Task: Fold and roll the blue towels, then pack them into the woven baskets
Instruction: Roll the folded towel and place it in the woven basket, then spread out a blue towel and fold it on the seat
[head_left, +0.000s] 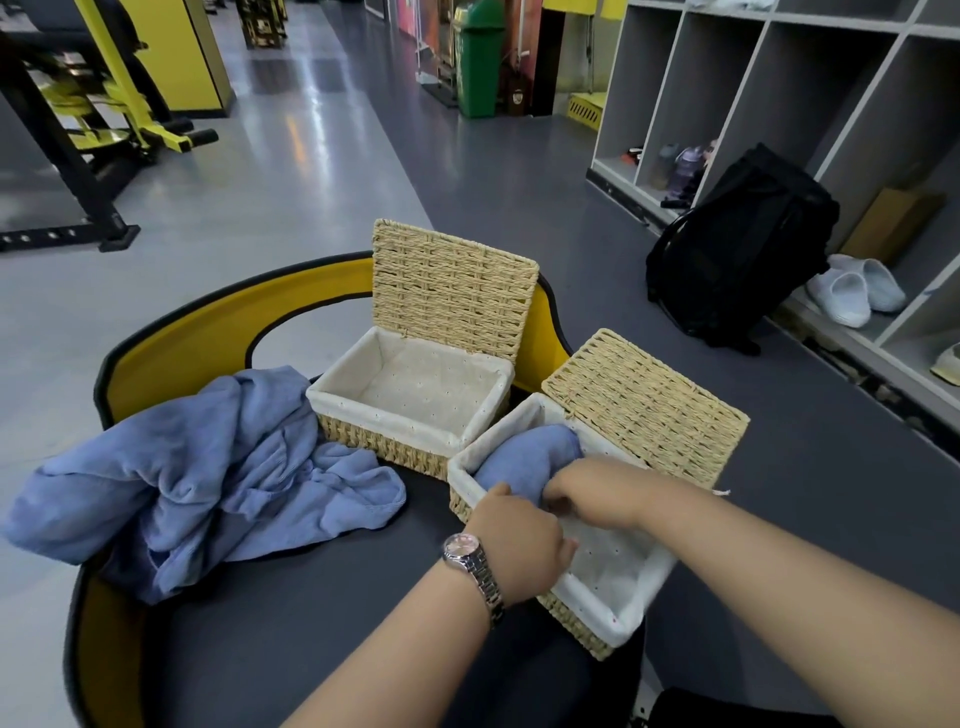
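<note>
Left hand (519, 540), wristwatch (470, 564) on its wrist, and right hand (592, 493) both inside the near cream-lined woven straw basket (618, 613), fingers curled onto the rolled blue cloth towel (524, 454). Towel roll in that basket's far-left end, long axis across the basket's width, running from near-left to far-right. Basket's woven lid (644, 405) open, tilted back. Left of and beyond this basket: second lined woven basket (410, 410), lid upright, then crumpled blue towels (197, 473) on the dark tabletop (322, 623). No legible writing.
</note>
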